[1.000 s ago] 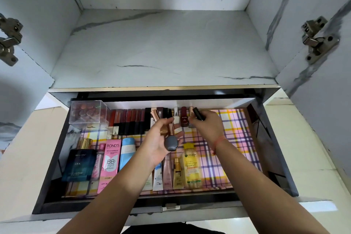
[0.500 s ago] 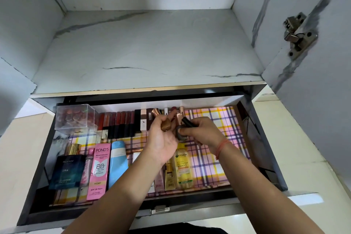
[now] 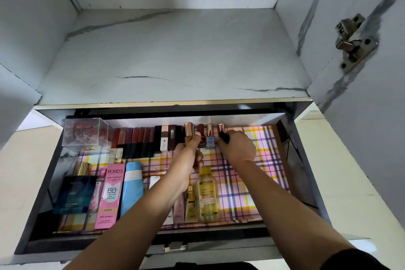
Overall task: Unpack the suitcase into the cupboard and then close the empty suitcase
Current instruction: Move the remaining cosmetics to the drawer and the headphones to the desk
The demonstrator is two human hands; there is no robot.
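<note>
Left hand (image 3: 189, 160) gripping one bottle (image 3: 189, 130), right hand (image 3: 238, 148) pinching one tube (image 3: 224, 138)

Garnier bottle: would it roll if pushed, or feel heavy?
Lying flat, the Garnier bottle looks rounded, so it might roll onto the bare liner. It looks full of liquid, so probably heavy for its size.

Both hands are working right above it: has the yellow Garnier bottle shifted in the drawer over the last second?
No. The Garnier bottle still lies beside the gold tube, at the same spacing to the right of the pink Pond's box.
</note>
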